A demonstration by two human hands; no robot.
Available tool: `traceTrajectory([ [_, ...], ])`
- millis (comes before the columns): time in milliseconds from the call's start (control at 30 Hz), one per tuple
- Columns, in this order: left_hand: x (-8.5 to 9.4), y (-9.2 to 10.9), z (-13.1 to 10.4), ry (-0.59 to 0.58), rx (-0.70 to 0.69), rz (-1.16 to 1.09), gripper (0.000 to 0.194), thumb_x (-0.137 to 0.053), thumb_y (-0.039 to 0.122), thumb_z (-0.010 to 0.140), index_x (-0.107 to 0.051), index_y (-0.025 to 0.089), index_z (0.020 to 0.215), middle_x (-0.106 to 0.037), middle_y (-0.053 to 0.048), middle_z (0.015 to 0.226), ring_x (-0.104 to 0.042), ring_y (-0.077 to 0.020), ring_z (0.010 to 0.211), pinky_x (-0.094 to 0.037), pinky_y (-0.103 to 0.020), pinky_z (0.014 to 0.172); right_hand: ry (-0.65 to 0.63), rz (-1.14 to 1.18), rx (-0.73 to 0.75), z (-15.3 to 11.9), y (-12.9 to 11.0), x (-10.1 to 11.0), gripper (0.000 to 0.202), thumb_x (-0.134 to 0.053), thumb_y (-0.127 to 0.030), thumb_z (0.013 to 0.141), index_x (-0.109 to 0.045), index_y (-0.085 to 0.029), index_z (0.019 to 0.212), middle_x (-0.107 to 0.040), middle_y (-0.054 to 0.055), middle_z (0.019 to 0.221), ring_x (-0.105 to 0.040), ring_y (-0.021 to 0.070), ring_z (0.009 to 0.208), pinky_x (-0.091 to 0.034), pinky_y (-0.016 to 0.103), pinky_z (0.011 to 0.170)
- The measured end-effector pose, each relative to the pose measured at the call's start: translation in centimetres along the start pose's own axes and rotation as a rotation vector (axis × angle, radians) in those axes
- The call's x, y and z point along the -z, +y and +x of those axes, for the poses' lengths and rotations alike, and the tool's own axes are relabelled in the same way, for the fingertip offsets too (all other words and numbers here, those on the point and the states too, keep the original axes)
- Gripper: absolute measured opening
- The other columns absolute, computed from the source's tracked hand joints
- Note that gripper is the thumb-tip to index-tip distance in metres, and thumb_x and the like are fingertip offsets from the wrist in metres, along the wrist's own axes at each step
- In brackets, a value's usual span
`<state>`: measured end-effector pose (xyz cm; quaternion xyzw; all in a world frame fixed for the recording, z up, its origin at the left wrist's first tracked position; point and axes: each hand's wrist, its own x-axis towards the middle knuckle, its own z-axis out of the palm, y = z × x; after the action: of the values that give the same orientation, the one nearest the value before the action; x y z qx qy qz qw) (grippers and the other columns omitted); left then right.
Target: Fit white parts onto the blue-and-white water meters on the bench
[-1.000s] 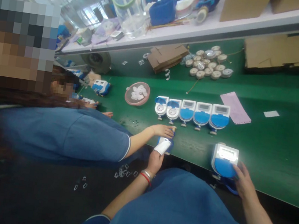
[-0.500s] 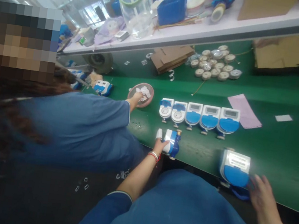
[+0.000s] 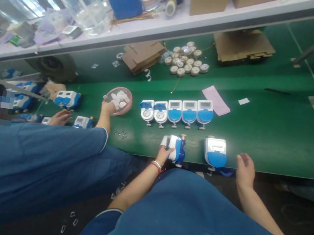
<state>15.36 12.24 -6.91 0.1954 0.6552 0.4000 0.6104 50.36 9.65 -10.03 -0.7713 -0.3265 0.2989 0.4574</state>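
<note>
Near the front edge of the green bench, my left hand (image 3: 164, 152) is wrapped round a blue and white meter (image 3: 175, 149) lying on its side, its brass end pointing away from me. My right hand (image 3: 245, 169) is over the edge further right, fingers loosely curled and apart, holding nothing. Between my hands stands another meter (image 3: 216, 153) with a blue lid, not touched by either. Behind them several meters (image 3: 189, 112) form a row; the two at the left have their lids raised.
At the left a co-worker's hand (image 3: 108, 107) reaches into a round pink bowl (image 3: 130, 104) of white pieces. Further back are round white parts (image 3: 195, 71), cardboard (image 3: 142, 55) and a pink cloth (image 3: 217, 101). A shelf (image 3: 169, 29) crosses above the bench.
The view has swung to the right. My right hand has drawn away from the meter near it. My left hand keeps its meter. The co-worker's other hand has come into view.
</note>
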Motion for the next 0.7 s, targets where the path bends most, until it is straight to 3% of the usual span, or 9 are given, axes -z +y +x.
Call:
traceTrajectory([
  [100,-2.3,-0.6,0.1,-0.026,0.003,-0.012,0.060,-0.074,0.019,0.057,-0.053,0.013,0.113,-0.064,-0.012,0.104,-0.059,-0.0222,0.099,-0.039,-0.036,0.093,0.001,-0.096,0.225,-1.3,-4.0,-0.2,0.045,-0.043,-0.039,0.081,-0.047,-0.017,0.121,-0.052,0.011,0.121,-0.050,0.0196,0.111,-0.036,0.041,0.101],
  [167,-2.8,-0.5,-0.1,-0.027,0.002,-0.019,0.061,-0.073,0.019,0.058,-0.052,0.013,0.115,-0.063,-0.012,0.107,-0.058,-0.0222,0.101,-0.039,-0.036,0.094,-0.064,-0.153,0.323,-2.5,-6.6,-0.6,0.040,-0.041,-0.035,0.083,-0.049,-0.018,0.119,-0.053,0.010,0.119,-0.051,0.0198,0.109,-0.036,0.042,0.100],
  [333,-1.1,1.5,-2.4,0.015,-0.172,-0.059,0.052,-0.070,0.022,0.064,-0.055,0.015,0.112,-0.058,-0.011,0.118,-0.051,-0.0195,0.111,-0.033,-0.033,0.099,-0.349,-0.136,0.452,-5.8,-11.4,-2.7,0.033,-0.039,-0.030,0.085,-0.052,-0.022,0.115,-0.059,0.007,0.111,-0.056,0.0177,0.101,-0.042,0.038,0.094],
  [433,0.1,3.2,-5.5,-0.172,-0.198,-0.117,0.041,-0.061,0.032,0.073,-0.058,0.013,0.110,-0.060,-0.014,0.112,-0.058,-0.0191,0.097,-0.039,-0.035,0.092,-0.603,-0.085,0.495,-7.4,-13.8,-3.9,0.031,-0.041,-0.032,0.085,-0.054,-0.023,0.112,-0.061,0.006,0.107,-0.059,0.0176,0.096,-0.045,0.038,0.091],
  [533,0.0,4.5,-9.1,-0.388,-0.149,-0.113,0.037,-0.057,0.037,0.077,-0.062,0.010,0.102,-0.064,-0.016,0.101,-0.062,-0.0189,0.083,-0.043,-0.035,0.084,-0.789,-0.043,0.621,-8.4,-16.6,-4.8,0.029,-0.046,-0.033,0.083,-0.056,-0.025,0.110,-0.059,0.004,0.113,-0.054,0.0182,0.105,-0.042,0.038,0.095],
  [600,-0.5,5.1,-11.1,-0.460,-0.145,-0.104,0.034,-0.056,0.035,0.078,-0.063,0.009,0.099,-0.065,-0.015,0.097,-0.062,-0.0187,0.081,-0.044,-0.035,0.083,-0.851,-0.015,0.700,-8.8,-18.4,-5.2,0.028,-0.049,-0.032,0.082,-0.056,-0.025,0.109,-0.056,0.004,0.116,-0.050,0.0180,0.111,-0.039,0.038,0.099],
  [700,-1.4,5.6,-13.0,-0.480,-0.207,-0.074,0.029,-0.054,0.032,0.080,-0.063,0.011,0.098,-0.065,-0.011,0.094,-0.062,-0.0188,0.082,-0.044,-0.036,0.085,-0.903,-0.002,0.756,-9.3,-20.3,-5.5,0.022,-0.052,-0.031,0.081,-0.059,-0.024,0.101,-0.058,0.004,0.110,-0.050,0.0180,0.110,-0.038,0.037,0.098],
])
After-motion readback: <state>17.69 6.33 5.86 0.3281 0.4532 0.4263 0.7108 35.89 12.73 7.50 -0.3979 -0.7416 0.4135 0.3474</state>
